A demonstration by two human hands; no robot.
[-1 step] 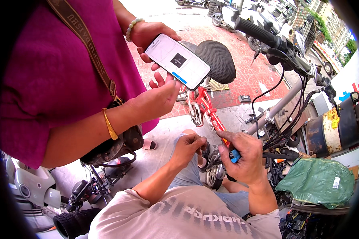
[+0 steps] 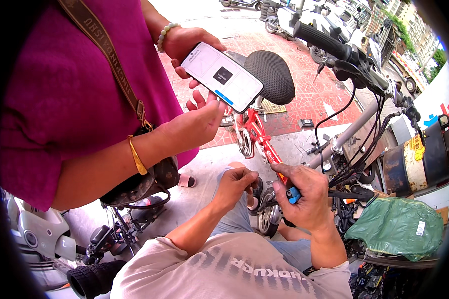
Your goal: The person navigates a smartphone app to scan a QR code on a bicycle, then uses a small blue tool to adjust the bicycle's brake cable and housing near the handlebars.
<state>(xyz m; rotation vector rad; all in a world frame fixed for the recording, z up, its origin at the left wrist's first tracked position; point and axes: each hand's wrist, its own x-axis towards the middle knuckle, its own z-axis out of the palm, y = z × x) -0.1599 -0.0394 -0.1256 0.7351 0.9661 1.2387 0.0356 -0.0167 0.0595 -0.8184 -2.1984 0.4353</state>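
Observation:
Above my lap, my left hand (image 2: 236, 186) is closed, thumb and fingertips pressed together. Anything pinched there is too small or hidden to make out. My right hand (image 2: 304, 194) wraps round a blue-and-black tool handle (image 2: 294, 195), its index finger stretched toward the red frame. The rest of that tool is covered by the hand. Just beyond both hands stands a red folding bicycle (image 2: 258, 130) with a black mesh-covered saddle (image 2: 270, 77). On the left, a person in a magenta top (image 2: 85, 89) holds a phone (image 2: 222, 76) with a lit screen over the bicycle.
Handlebars (image 2: 329, 42) with hanging black cables rise at the right. Beyond them lies a dark drum (image 2: 416, 164) with a yellow-white band. A green plastic bag (image 2: 396, 226) lies at the lower right. White scooter bodywork (image 2: 40, 231) stands lower left, and scooters are parked at the back.

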